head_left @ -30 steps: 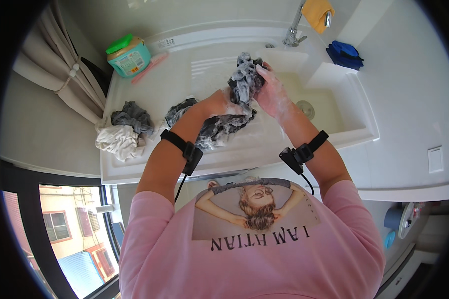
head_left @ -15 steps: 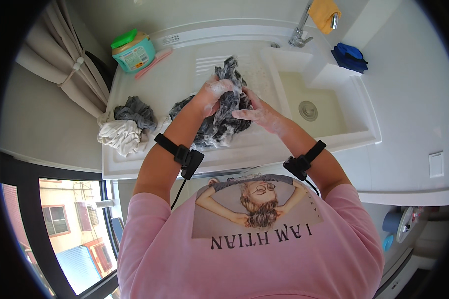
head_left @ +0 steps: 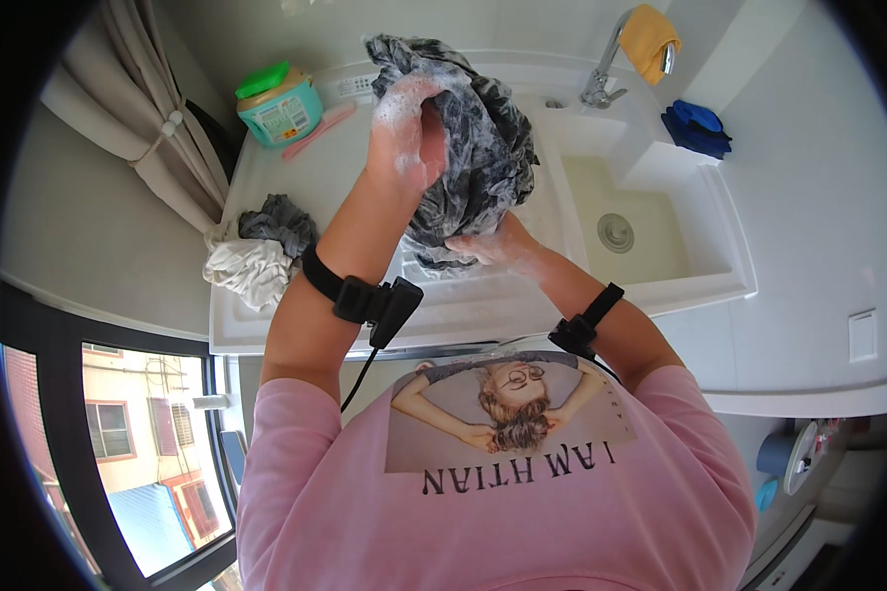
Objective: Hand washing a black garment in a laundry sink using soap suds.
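Note:
A dark grey, crumpled garment point(head_left: 488, 148) streaked with white suds is bunched up above the white washboard sink. My left hand point(head_left: 404, 133), coated in foam, is closed on its upper left part; the fingertips are buried in the folds. At the lower edge of the cloth, my right hand point(head_left: 498, 244) holds it from below, with some of its fingers hidden by the fabric. Wet suds cover both hands. On the left of the board lie a white cloth point(head_left: 248, 271) and a small dark grey cloth point(head_left: 281, 225), heaped against each other.
A teal detergent tub point(head_left: 284, 113) with a green lid stands back left, beside a pink brush-like stick point(head_left: 320, 131). The basin point(head_left: 660, 266) on the right holds shallow cloudy water. Above it rises a faucet point(head_left: 601, 84) with a yellow cloth point(head_left: 648, 41); blue cloths point(head_left: 698, 130) lie farther right.
The dark garment has been raised and turned over, bulking up toward the back. My left hand has moved up with it; my right hand has dropped slightly to its lower edge.

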`<action>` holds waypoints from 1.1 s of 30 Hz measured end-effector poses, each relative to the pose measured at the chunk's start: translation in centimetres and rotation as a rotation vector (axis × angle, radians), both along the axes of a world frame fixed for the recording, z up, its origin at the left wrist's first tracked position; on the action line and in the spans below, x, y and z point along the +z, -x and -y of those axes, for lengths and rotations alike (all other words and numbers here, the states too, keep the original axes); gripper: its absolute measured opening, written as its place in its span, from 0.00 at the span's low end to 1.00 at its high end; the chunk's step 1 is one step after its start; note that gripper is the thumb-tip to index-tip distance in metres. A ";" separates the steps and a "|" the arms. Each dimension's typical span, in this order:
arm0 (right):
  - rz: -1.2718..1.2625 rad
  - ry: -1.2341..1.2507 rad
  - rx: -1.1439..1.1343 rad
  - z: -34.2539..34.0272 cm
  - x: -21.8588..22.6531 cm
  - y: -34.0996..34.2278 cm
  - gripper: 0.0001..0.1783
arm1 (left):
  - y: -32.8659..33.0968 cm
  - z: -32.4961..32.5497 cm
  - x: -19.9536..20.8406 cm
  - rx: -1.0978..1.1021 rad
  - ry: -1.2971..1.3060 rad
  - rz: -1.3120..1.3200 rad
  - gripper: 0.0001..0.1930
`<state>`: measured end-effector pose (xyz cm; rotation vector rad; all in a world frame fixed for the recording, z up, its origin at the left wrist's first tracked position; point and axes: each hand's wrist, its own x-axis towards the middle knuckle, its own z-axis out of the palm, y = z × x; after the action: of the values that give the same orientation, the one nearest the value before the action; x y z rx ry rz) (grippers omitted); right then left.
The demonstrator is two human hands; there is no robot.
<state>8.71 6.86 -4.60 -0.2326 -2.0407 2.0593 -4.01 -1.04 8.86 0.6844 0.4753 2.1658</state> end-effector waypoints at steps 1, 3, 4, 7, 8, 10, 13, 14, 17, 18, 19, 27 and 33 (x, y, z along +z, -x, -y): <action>-0.045 -0.248 -0.110 0.1 -0.1 0.4 0.31 | 0.0 -0.2 0.3 0.031 -0.014 -0.003 0.08; -0.488 -1.167 -0.237 -3.6 -4.2 1.3 0.18 | 0.2 -1.4 0.8 0.133 -0.019 -0.046 0.07; -0.497 -1.156 -0.221 -3.9 -3.6 1.3 0.18 | 1.3 -0.6 0.4 0.152 -0.012 -0.046 0.07; -0.155 0.499 -0.307 -5.9 1.0 -0.8 0.17 | 3.6 1.2 -0.1 0.222 -0.037 0.038 0.10; -0.269 0.537 -0.306 -7.2 2.0 -1.7 0.17 | 3.9 1.5 -0.4 0.218 -0.038 0.040 0.10; -0.318 0.561 -0.310 -9.3 5.0 -2.1 0.17 | 3.9 2.0 -1.2 0.184 0.173 0.116 0.13; -0.431 0.523 -0.359 -8.6 8.6 -1.5 0.17 | 3.9 3.0 -3.7 0.200 0.244 0.110 0.15; -0.500 0.453 -0.421 -8.2 9.1 -1.3 0.17 | 3.8 3.2 -4.4 0.176 0.279 0.098 0.15; -0.497 0.487 -0.410 -8.1 7.9 -0.5 0.19 | 3.5 3.7 -7.4 0.150 0.435 0.083 0.12; -0.495 0.508 -0.403 -7.9 7.1 -0.1 0.20 | 3.5 4.0 -8.7 0.170 0.587 0.075 0.11; -0.317 0.378 -0.546 -7.5 6.0 0.4 0.21 | 3.5 4.6 -10.1 0.176 0.589 0.077 0.11; 0.344 -0.758 -0.167 -7.9 -1.6 -0.2 0.38 | 3.3 10.1 -12.3 0.065 1.134 -0.141 0.14; 0.783 -0.985 0.094 -5.3 1.2 -0.2 0.64 | 3.1 12.0 -9.6 0.012 0.879 -0.992 0.14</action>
<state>8.92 12.16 -3.39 -0.8308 -3.2607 0.7794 -7.10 -13.01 -0.76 1.1574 1.7818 1.2421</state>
